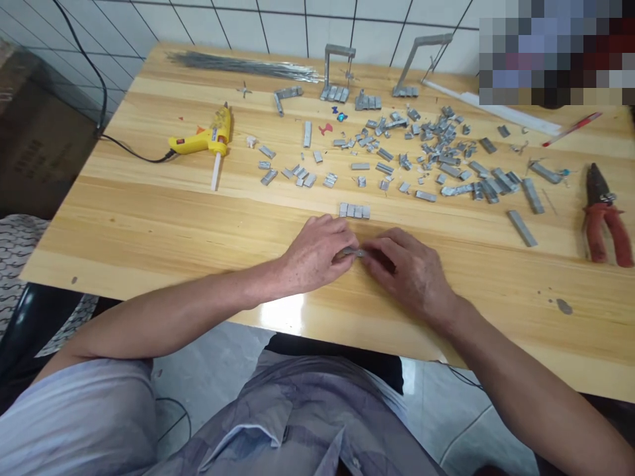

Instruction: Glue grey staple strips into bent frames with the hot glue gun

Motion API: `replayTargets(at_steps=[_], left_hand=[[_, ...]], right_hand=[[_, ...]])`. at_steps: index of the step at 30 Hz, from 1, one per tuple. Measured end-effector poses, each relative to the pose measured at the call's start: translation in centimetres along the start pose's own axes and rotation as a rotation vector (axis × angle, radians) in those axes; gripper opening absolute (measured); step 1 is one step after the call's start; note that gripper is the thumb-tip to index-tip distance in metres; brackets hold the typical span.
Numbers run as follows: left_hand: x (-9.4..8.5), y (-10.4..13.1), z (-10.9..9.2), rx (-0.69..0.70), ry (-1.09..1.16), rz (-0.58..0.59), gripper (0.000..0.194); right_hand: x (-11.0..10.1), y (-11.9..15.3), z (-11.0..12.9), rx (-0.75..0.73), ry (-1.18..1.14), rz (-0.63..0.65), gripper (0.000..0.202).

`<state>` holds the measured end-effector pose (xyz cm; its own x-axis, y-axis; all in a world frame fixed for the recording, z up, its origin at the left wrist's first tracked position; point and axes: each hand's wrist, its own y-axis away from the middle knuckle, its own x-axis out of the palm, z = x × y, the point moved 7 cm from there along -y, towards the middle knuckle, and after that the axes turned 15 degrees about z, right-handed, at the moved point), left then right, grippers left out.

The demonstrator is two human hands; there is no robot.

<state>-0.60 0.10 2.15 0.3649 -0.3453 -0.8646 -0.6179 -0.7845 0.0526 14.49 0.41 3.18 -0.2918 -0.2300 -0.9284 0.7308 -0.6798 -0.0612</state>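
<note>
From here I see one wooden table (149, 231), with one dark box (44, 132) beside its left end; the markings on that box are too blurred to read. The left hand (317, 254) and right hand (417, 271) meet near the front edge, fingertips of both pinching one small grey piece (359, 252) between them. Across the back lie one bundle of thin wires (243, 64) and one long white strip (516, 116). One pair of red-handled pliers (606, 218) lies at the right; one yellow glue gun (201, 140), its label too small to read, is at the left with a white stick in it. Two angled grey frames (327, 69) stand near the wall. One red-and-white pen (573, 129) touches the strip's end or lies just beside it. Just beyond the hands is one row of four grey blocks (354, 211); dozens of loose grey pieces (449, 158), too jumbled to count, spread behind it.
</note>
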Motion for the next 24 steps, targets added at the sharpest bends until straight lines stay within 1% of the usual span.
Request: replayTargets(at_steps=[3, 7, 10, 19, 24], left_hand=[[0.03, 0.08, -0.05, -0.005, -0.008, -0.002, 0.010], [-0.20, 0.21, -0.16, 0.017, 0.007, -0.032, 0.013], [-0.28, 0.17, -0.13, 0.036, 0.015, -0.045, 0.010], [0.01, -0.24, -0.12, 0.039, 0.006, -0.024, 0.011], [0.10, -0.26, -0.23, 0.022, -0.018, -0.022, 0.011]], right_hand=[[-0.29, 0.41, -0.40, 0.017, -0.029, -0.025, 0.020], [-0.52, 0.61, -0.70, 0.010, -0.058, -0.024, 0.015], [-0.47, 0.50, -0.72, 0.010, -0.042, -0.020, 0.014], [-0.21, 0.27, -0.78, -0.021, -0.079, -0.019, 0.013], [-0.17, 0.22, -0.58, -0.029, -0.052, -0.026, 0.013]])
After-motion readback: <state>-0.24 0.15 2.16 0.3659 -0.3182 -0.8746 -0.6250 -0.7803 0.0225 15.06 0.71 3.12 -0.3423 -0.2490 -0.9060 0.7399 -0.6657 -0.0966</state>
